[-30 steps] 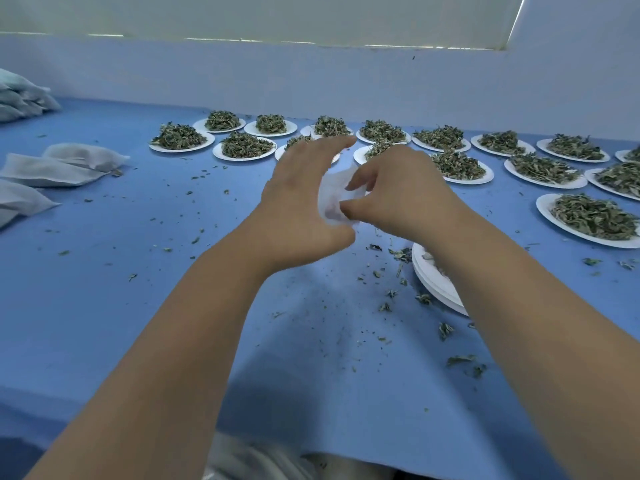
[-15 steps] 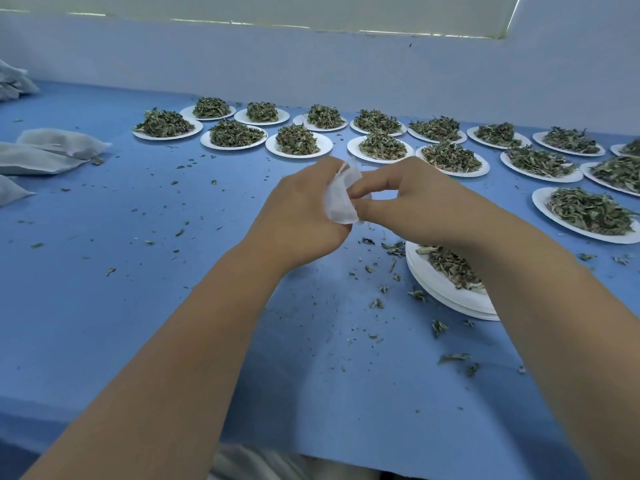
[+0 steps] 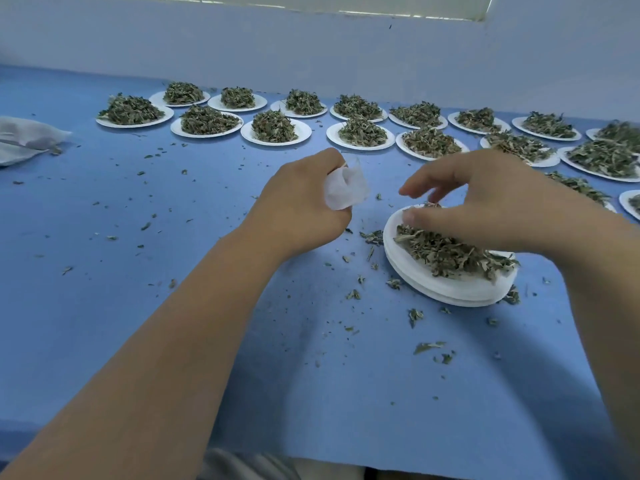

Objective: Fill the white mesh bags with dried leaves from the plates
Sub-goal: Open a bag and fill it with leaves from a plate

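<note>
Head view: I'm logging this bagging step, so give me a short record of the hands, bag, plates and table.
left hand: grips a crumpled white bag
right hand: fingers spread over the leaves on the near plate, nothing visibly held
near plate: top of a stack, part-covered with leaves
far plates: two rows, each heaped
table: blue, strewn with leaf bits
left edge: filled bags

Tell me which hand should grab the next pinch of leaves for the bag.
The right hand: it hangs open directly over the leaves on the near plate, apparently holding nothing. The left hand is occupied gripping the white mesh bag.
</note>
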Motion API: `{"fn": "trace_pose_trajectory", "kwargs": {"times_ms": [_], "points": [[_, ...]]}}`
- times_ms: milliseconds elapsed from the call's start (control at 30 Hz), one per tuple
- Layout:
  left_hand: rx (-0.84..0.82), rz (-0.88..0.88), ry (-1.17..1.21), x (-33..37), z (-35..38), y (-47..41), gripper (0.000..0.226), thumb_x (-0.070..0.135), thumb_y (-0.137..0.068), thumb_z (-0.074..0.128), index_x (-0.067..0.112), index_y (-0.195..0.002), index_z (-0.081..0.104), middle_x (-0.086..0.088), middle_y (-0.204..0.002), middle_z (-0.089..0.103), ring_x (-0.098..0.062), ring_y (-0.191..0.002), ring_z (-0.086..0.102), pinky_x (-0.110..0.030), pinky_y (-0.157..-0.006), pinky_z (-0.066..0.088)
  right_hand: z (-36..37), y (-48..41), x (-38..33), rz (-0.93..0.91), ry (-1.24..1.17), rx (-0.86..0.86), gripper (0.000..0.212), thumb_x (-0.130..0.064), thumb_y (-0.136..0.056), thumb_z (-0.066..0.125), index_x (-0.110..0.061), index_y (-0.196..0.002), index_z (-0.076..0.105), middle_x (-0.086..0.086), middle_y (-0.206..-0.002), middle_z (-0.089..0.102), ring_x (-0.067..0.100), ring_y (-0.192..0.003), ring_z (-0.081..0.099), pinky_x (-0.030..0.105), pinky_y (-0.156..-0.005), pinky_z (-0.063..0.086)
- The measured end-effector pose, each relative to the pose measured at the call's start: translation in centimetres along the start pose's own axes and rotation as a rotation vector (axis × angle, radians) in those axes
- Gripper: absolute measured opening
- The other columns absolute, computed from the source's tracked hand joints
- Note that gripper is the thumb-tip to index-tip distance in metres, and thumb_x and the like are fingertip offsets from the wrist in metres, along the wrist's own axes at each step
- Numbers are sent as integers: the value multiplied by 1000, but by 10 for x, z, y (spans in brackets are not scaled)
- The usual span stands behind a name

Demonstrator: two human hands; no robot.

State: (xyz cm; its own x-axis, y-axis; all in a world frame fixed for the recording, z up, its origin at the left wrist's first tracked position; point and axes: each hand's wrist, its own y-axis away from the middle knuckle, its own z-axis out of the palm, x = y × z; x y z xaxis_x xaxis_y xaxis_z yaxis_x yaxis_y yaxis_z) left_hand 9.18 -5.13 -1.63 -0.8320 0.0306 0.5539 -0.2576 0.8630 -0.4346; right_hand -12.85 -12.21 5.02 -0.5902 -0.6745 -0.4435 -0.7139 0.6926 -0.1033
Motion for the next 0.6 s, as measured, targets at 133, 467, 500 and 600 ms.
{"fn": "trace_pose_trajectory", "kwargs": {"times_ms": [133, 467, 500, 600], "points": [[-136, 54, -22, 20, 17, -10, 30, 21, -78, 66, 35, -77, 39, 8, -79, 53, -14, -70, 52, -31, -54, 39, -5, 13, 20, 94, 296, -290, 48, -53, -83, 73, -62, -125, 52, -38, -107, 40, -10, -93, 46, 14, -75, 36], [-214, 94, -206, 49, 30, -31, 35, 22, -74, 65, 32, -96, 39, 9, -74, 42, -8, -60, 38, -27, -51, 22, -10, -3, 45, 14, -164, 217, 11, -27, -79, 83, -37, -80, 79, -11, -71, 73, -5, -55, 62, 7, -42, 41], [-207, 107, -222, 52, 31, -32, 35, 22, -74, 65, 31, -97, 39, 9, -74, 42, -9, -61, 38, -27, -51, 21, -9, -4, 45, 1, -186, 256, 11, -27, -78, 84, -37, -81, 79, -11, -70, 73, -4, -57, 64, 7, -45, 43], [-164, 166, -253, 57, 35, -33, 34, 23, -74, 65, 28, -94, 38, 7, -70, 42, -13, -61, 39, -28, -52, 19, 0, -6, 46, -29, -218, 340, 10, -26, -79, 82, -34, -84, 79, -12, -74, 73, -3, -71, 68, 13, -62, 52]]}}
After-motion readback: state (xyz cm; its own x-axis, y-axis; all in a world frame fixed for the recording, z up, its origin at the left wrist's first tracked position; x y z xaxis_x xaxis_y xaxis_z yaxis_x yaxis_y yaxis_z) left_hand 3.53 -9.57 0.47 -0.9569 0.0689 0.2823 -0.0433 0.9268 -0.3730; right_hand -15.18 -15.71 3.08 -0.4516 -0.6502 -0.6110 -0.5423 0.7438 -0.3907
